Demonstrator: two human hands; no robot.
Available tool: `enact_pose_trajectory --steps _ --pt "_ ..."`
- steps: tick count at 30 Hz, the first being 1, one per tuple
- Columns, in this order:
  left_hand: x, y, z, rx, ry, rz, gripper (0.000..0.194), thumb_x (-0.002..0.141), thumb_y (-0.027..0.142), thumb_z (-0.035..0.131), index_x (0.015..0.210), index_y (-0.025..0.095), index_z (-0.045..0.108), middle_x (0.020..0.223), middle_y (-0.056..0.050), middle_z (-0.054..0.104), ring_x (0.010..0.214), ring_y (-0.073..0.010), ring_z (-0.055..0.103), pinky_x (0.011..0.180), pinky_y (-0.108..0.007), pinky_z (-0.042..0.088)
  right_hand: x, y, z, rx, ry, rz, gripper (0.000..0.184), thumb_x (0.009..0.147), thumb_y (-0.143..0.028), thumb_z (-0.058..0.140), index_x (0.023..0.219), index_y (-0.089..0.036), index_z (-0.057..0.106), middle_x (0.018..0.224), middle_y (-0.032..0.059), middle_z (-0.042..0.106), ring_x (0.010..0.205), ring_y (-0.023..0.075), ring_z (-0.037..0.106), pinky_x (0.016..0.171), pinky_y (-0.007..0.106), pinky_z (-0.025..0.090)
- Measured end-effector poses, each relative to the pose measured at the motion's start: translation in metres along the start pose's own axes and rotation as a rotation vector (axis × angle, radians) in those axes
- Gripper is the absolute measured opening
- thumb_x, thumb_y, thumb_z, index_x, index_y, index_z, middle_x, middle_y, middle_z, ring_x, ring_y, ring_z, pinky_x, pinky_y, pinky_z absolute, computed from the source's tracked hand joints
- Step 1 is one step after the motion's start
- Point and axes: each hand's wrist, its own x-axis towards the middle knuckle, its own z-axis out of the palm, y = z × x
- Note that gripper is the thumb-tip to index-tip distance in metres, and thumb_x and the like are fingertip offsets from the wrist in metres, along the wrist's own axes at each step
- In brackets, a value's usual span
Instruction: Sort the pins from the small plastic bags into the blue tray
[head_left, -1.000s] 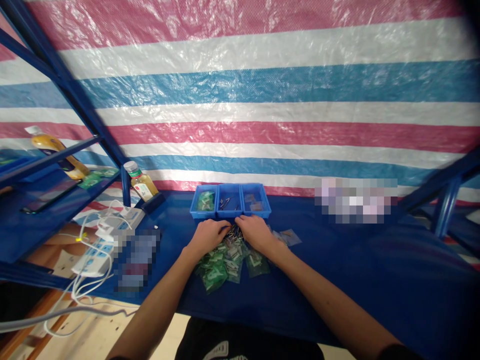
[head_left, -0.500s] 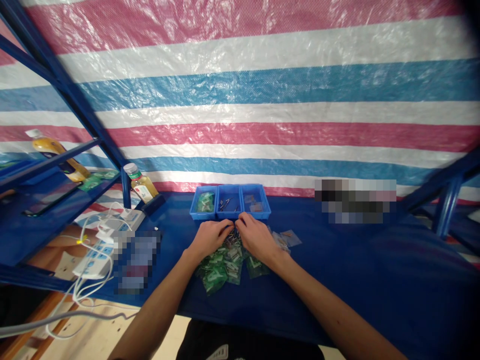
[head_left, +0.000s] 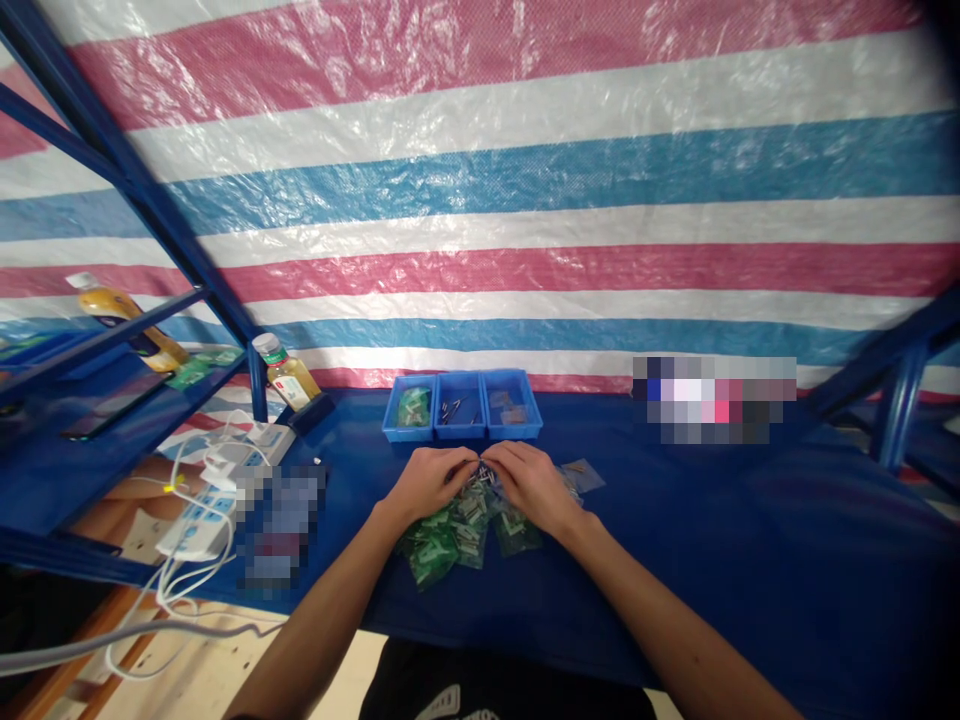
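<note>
My left hand and my right hand meet at the fingertips just in front of the blue bins. Both are closed in a pinch, and whatever sits between the fingers is too small to make out. Beneath them lies a heap of small metal pins or screws, partly covered by the fingers. Toward me spread several green plastic packets with light pieces inside. A clear packet with brownish pieces lies beyond my right wrist.
Three joined blue bins hold green packets, thin metal pieces and clear packets. To the left are a bottle, white power strips with cables, and a blurred-out item. Blue frame posts flank the blue table.
My fingertips have drawn back slightly from the bins and come closer together over the heap. The view has shifted a little; the bins and packets stay in place.
</note>
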Motion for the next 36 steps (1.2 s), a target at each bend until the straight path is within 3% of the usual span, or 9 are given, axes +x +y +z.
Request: enact_pose_trajectory --steps 6,17,23,36 --pt "0.0000 0.0013 -0.0028 0.002 0.002 0.066 0.034 0.108 0.036 0.042 0.101 0.018 0.069 0.088 -0.005 0.072 0.081 -0.0168 0.068 0.077 -0.026 0.048 0.0012 -0.0097 0.0026 -0.026 -0.003 -0.004 0.021 0.108 -0.021 0.043 0.112 -0.021 0.063 0.102 0.0071 0.071 0.094 0.0221 0.068 0.086 0.034 0.050" --pt "-0.0010 0.0003 -0.0020 -0.003 0.047 0.090 0.032 0.107 0.033 0.043 0.106 0.018 0.071 0.090 -0.007 0.073 0.081 -0.0167 0.068 0.076 -0.026 0.049 0.0021 -0.0089 0.0083 -0.194 -0.050 0.065 0.030 0.110 -0.025 0.035 0.097 -0.021 0.061 0.088 0.0046 0.068 0.078 0.0199 0.066 0.074 0.030 0.044" --pt "-0.0006 0.0003 -0.0033 -0.052 0.064 0.070 0.028 0.106 0.032 0.045 0.103 0.018 0.070 0.089 -0.005 0.073 0.077 -0.0148 0.066 0.073 -0.025 0.047 0.0008 -0.0115 0.0028 -0.044 -0.067 0.069 0.021 0.108 -0.026 0.041 0.124 -0.022 0.056 0.106 0.0064 0.074 0.092 0.0214 0.070 0.083 0.030 0.047" --pt "-0.0004 -0.0007 0.0007 -0.061 0.112 0.099 0.027 0.104 0.033 0.050 0.103 0.017 0.071 0.079 -0.003 0.067 0.067 -0.0120 0.059 0.066 -0.024 0.044 -0.0002 -0.0062 0.0046 -0.080 -0.018 0.071 0.026 0.109 -0.028 0.038 0.102 -0.022 0.061 0.091 0.0046 0.071 0.083 0.0200 0.068 0.078 0.030 0.046"
